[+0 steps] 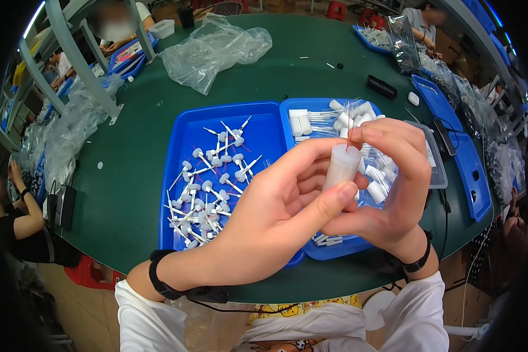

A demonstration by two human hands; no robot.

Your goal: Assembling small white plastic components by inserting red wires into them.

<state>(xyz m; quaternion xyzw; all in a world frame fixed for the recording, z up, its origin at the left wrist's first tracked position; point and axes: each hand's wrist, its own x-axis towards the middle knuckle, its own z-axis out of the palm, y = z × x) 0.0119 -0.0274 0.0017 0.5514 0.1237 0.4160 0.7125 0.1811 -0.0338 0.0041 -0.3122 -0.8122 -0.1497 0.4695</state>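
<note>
Upright in my left hand [281,205] is a small white translucent plastic cylinder [341,164], gripped between the thumb and fingers. Thin red wires [349,132] rise out of its top. My right hand [405,170] is curled around the far side, its thumb and index finger pinching the wires above the cylinder. Below my left forearm lies a blue tray [188,126] of white stick parts with grey round caps [207,186] and red wires. Beneath both hands, a second blue tray [343,247] holds white cylinders [376,192] and clear bags of thin white sticks.
A crumpled clear plastic bag [214,50] lies at the back of the green table [135,141]. A black case [382,87] and a white earbud-like case [413,98] sit at the back right. Metal posts [79,58] rise at the left. Other people work around the table.
</note>
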